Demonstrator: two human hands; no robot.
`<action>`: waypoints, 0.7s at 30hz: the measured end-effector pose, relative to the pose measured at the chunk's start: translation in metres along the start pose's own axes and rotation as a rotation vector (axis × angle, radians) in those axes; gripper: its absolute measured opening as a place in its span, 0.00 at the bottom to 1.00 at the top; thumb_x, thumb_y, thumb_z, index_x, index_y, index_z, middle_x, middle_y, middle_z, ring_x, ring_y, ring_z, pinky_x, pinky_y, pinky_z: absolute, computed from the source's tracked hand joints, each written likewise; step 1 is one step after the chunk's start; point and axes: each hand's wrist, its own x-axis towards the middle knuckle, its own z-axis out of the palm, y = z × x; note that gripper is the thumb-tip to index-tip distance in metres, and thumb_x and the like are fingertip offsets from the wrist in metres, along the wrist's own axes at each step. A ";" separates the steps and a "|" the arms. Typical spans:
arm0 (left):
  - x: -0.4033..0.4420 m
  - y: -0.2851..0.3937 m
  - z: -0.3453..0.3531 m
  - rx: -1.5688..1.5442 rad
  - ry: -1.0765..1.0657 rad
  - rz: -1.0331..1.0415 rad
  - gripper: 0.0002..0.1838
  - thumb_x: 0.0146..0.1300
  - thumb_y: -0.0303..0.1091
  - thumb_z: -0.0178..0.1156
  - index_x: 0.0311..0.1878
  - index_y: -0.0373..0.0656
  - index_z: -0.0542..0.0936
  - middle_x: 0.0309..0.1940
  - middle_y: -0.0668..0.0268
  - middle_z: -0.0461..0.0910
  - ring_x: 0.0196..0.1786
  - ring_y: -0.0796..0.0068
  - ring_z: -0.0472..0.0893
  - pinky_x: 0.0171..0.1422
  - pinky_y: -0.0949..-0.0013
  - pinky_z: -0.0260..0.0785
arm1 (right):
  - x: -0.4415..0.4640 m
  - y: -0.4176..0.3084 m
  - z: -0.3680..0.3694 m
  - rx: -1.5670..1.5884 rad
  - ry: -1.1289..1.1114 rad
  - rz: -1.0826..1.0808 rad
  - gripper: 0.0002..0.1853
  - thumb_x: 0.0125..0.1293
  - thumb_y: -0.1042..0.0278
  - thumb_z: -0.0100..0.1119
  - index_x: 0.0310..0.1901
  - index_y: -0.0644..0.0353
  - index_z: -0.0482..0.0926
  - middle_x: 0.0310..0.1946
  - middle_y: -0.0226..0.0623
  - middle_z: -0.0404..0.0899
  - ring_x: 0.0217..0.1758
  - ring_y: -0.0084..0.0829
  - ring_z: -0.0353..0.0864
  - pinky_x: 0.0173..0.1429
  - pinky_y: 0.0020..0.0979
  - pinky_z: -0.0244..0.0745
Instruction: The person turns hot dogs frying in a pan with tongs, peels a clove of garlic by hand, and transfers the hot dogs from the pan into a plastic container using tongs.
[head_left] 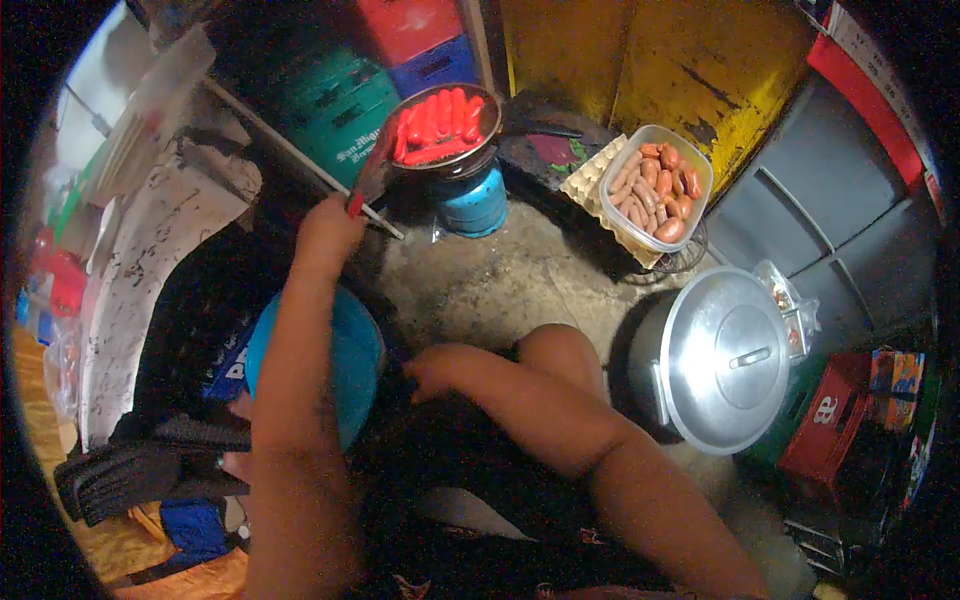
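Left hand: closed on red-handled utensil. Right hand: near knee, grip unclear. Red sausages: in pan atop blue burner; a hard push could tip it.

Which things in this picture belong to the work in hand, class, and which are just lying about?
Seemingly in the work:
red-handled utensil in the left hand
pan with red sausages
blue burner under it
plastic tub of more sausages, likely

Seemingly just about:
lidded metal pot
green crate behind
red crate
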 end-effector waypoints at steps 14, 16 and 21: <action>0.008 0.032 -0.001 0.179 -0.001 -0.027 0.16 0.60 0.34 0.57 0.48 0.36 0.80 0.46 0.43 0.83 0.51 0.42 0.82 0.57 0.47 0.74 | -0.018 -0.016 -0.023 0.007 -0.046 0.009 0.34 0.59 0.43 0.66 0.63 0.54 0.75 0.55 0.49 0.81 0.60 0.53 0.78 0.62 0.53 0.74; 0.006 0.035 -0.003 0.194 -0.042 -0.055 0.15 0.60 0.34 0.56 0.48 0.37 0.81 0.46 0.43 0.83 0.51 0.42 0.82 0.57 0.47 0.74 | -0.010 -0.008 -0.010 0.027 -0.039 0.029 0.35 0.59 0.43 0.66 0.64 0.54 0.74 0.56 0.48 0.80 0.60 0.53 0.78 0.63 0.52 0.74; 0.012 0.037 0.004 0.242 -0.043 -0.026 0.14 0.61 0.33 0.56 0.47 0.37 0.82 0.46 0.44 0.83 0.51 0.43 0.83 0.56 0.46 0.74 | -0.023 -0.018 -0.023 0.005 -0.032 0.038 0.35 0.59 0.42 0.65 0.65 0.53 0.73 0.58 0.47 0.79 0.62 0.52 0.77 0.64 0.51 0.73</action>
